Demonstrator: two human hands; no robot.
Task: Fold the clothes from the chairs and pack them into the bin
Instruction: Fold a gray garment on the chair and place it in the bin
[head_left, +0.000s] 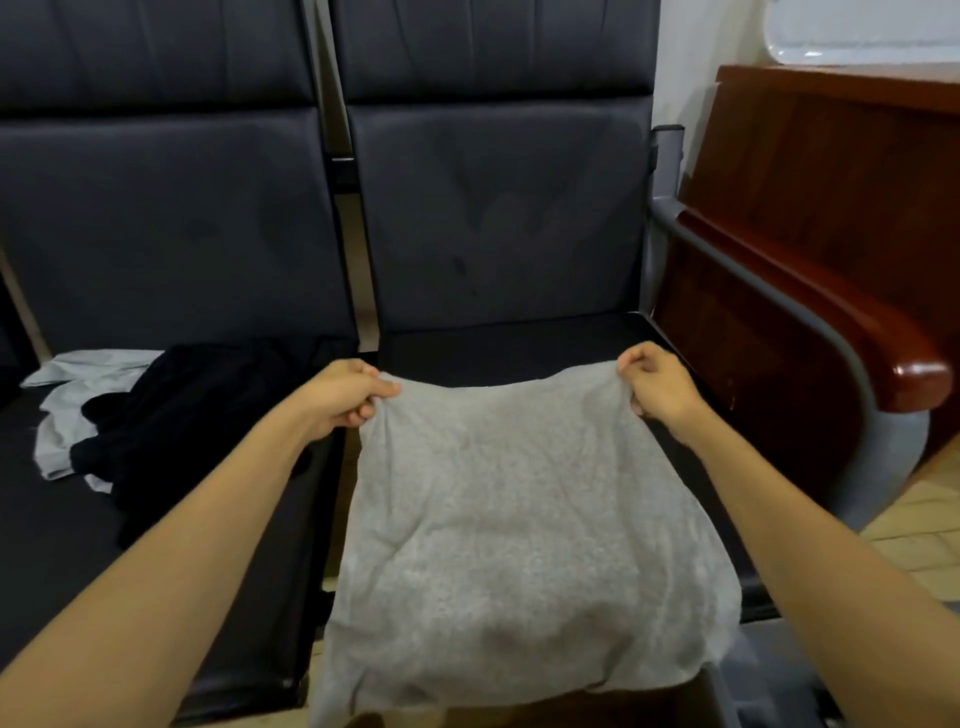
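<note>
We see both bare arms reaching out over the right-hand chair (498, 234), each hand with its grip closed on a far corner of a grey garment (509, 509). The left hand (345, 392) has fingers and thumb curled round a bunch of cloth at the far left corner. The right hand (657, 387) pinches the far right corner in much the same way, its fingers tucked in. Between the two the far edge sags a little, and the rest of the garment lies spread over the dark seat, its near edge hanging off the front of the chair toward us. On the seat of the left-hand chair (156, 208), just beyond the left forearm, a black garment (197, 415) lies crumpled on top of a pale blue-grey one (78, 395). A wooden armrest (883, 358) runs along the right side of the right-hand chair, with dark wooden furniture (831, 156) behind it.
</note>
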